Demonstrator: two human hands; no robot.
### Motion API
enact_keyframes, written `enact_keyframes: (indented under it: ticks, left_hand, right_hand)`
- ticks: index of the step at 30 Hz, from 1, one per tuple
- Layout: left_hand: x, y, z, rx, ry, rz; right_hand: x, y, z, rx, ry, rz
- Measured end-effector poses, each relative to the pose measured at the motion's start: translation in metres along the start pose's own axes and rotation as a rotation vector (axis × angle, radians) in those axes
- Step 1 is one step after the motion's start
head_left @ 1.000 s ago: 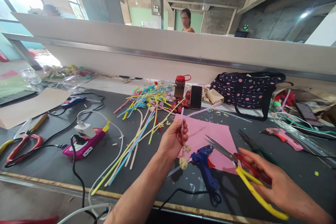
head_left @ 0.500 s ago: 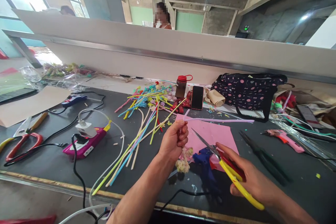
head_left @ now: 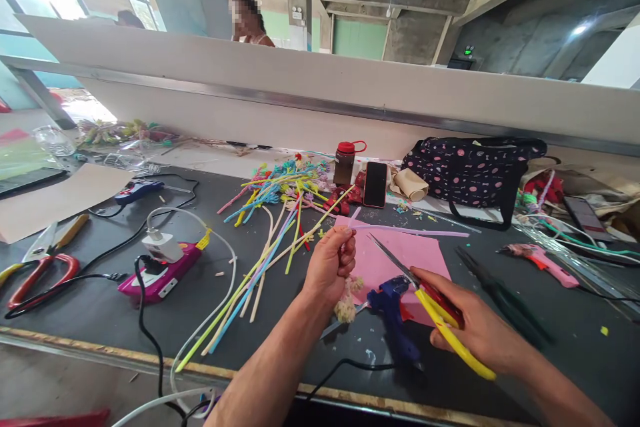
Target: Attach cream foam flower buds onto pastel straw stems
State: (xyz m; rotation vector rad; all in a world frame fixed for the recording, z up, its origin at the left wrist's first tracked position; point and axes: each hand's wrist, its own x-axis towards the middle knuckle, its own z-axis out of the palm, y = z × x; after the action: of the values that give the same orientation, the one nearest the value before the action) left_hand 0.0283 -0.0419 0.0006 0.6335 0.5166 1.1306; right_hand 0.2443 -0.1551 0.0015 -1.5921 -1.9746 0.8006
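My left hand [head_left: 331, 261] is closed around a lilac pipe cleaner [head_left: 415, 231]. Its long end runs out to the right, and a short end sticks up over the thumb. In my right hand [head_left: 470, 320] are scissors [head_left: 440, 327] with red and yellow handles; their pointed blades aim up-left, just below the pipe cleaner and apart from it. A fuzzy cream piece [head_left: 346, 309] shows right under my left hand; whether that hand holds it I cannot tell. Beneath lie a pink sheet [head_left: 425, 257] and a dark blue glue gun [head_left: 393, 320].
Colourful pipe cleaners [head_left: 265, 267] spread left of centre. Dark pliers [head_left: 505, 300] and a pink glue gun [head_left: 545, 267] lie right. Behind stand a bottle [head_left: 345, 165], a phone [head_left: 375, 185] and a patterned bag [head_left: 470, 177]. A purple power strip [head_left: 165, 273], cables and shears [head_left: 47, 257] lie left.
The long end of the lilac pipe cleaner has shifted slightly left. Both hands keep nearly the same place and hold. Beyond the partition, a person has moved left.
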Motion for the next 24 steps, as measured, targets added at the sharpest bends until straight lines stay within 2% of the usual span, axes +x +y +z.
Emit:
enact_keyframes:
  ticks: [4, 9, 13, 19, 24]
  left_hand:
    - [-0.001, 0.0, 0.0, 0.008, -0.001, -0.02]
    - [-0.001, -0.005, 0.001, 0.015, -0.05, -0.082]
    - [-0.001, -0.009, 0.002, 0.04, -0.065, -0.138]
    - [-0.001, -0.013, 0.002, 0.07, -0.052, -0.142]
    - [0.0, -0.013, 0.002, 0.071, -0.023, -0.136]
  right_hand:
    - [-0.001, 0.022, -0.01, -0.215, 0.073, 0.126]
    - [0.011, 0.066, -0.02, -0.444, 0.199, 0.285]
    - [0.015, 0.091, -0.022, -0.479, 0.201, 0.347]
    - [0.01, 0.094, -0.014, -0.486, 0.173, 0.356]
    - [0.005, 0.092, -0.015, -0.414, 0.218, 0.373]
